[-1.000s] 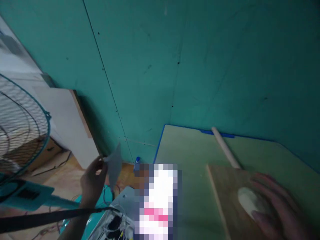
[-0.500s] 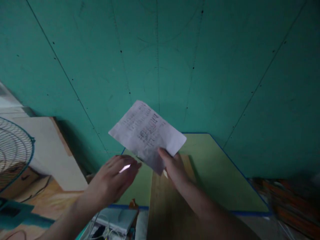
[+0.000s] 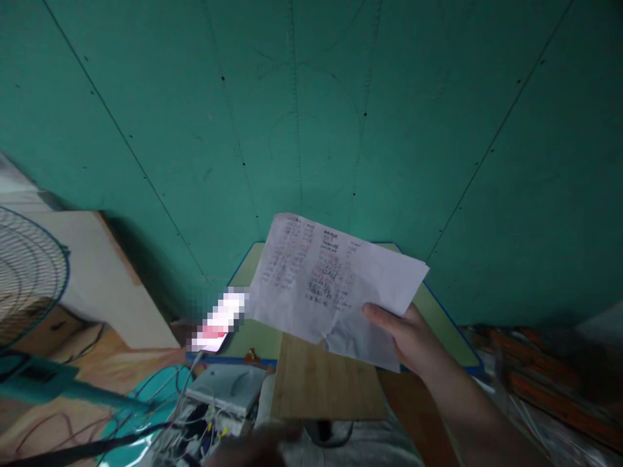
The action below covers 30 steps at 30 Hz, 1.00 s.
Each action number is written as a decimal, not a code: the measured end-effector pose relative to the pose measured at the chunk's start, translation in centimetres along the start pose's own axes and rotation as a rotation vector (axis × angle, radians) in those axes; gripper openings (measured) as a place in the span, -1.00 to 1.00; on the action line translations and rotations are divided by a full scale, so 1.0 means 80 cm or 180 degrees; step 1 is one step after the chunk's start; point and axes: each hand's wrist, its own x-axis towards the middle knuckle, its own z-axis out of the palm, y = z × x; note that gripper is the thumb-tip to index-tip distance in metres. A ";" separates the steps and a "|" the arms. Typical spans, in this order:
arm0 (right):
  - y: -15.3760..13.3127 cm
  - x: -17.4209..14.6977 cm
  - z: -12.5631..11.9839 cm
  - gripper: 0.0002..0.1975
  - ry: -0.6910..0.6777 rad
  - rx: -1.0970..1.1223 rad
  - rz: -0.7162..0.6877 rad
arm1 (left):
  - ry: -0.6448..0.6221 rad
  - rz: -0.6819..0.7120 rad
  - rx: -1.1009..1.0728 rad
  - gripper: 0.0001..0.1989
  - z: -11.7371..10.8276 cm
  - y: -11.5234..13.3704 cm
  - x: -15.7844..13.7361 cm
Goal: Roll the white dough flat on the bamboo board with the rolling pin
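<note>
My right hand [image 3: 413,340] grips a creased sheet of white paper [image 3: 296,259] at its lower right, thumb on top. Rows of dark and reddish handwriting cover the paper, too small to read. At the bottom edge, my left hand [image 3: 257,447] is a dark blur whose fingers do not show clearly. Beyond it, a wooden board [image 3: 326,383] lies partly beneath the paper. Left of the paper, a phone with a lit, pixelated screen [image 3: 224,321] rests at the edge of the green table [image 3: 253,331], a cable plugged into its near end.
A green wall [image 3: 311,130] rises behind the table. To the left stand a fan [image 3: 29,279] and a pale panel [image 3: 111,285]. Below the phone are a grey box [image 3: 226,386] and tangled cables [image 3: 207,428]. Orange-brown items [image 3: 549,383] lie at the right.
The paper has swung flatter and moved right with my right hand. My left hand has dropped from beside the paper to the bottom edge, uncovering the lit phone. The board's near end now shows.
</note>
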 end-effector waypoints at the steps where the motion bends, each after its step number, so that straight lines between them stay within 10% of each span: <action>1: -0.003 -0.007 0.000 -0.44 -0.0088 -0.0011 0.0017 | -0.0192 0.0083 -0.0448 -0.50 0.002 0.004 -0.006; 5: -0.014 -0.031 0.000 -0.52 -0.0378 -0.0057 0.0100 | -0.0961 0.0276 -0.2204 -0.45 0.001 0.027 -0.009; 22: -0.016 -0.041 -0.003 -0.64 -0.0353 -0.0489 0.0157 | 0.0185 -0.0693 -0.2776 -0.69 0.011 0.054 -0.008; 30: -0.016 -0.045 -0.011 -0.63 -0.0354 -0.0528 0.0191 | 0.0001 -0.0527 -0.2504 -0.63 0.009 0.049 -0.004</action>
